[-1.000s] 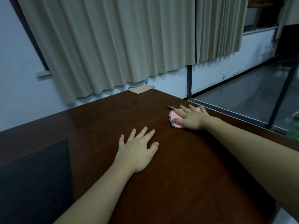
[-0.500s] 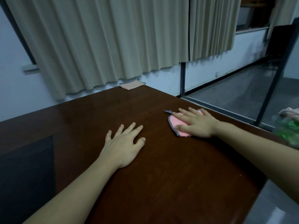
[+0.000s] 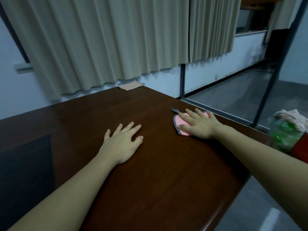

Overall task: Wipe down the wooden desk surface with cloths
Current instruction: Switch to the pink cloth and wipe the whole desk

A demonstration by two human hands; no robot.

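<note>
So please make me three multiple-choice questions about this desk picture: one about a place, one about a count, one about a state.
1. Where does the tan cloth lie?
A. at the far corner of the desk, below the curtain
B. under the left hand
C. on the floor

2. How many cloths lie on the desk?
A. one
B. two
C. four

3. What is the right hand doing?
A. hanging in the air
B. pressing flat on the pink cloth
C. gripping the curtain

Answers:
1 A: the cloth sits at the desk's far corner, near the curtain hem.
2 B: only a tan and a pink cloth show.
3 B: its straight fingers lie across the pink cloth, while the left hand rests on bare wood.
</note>
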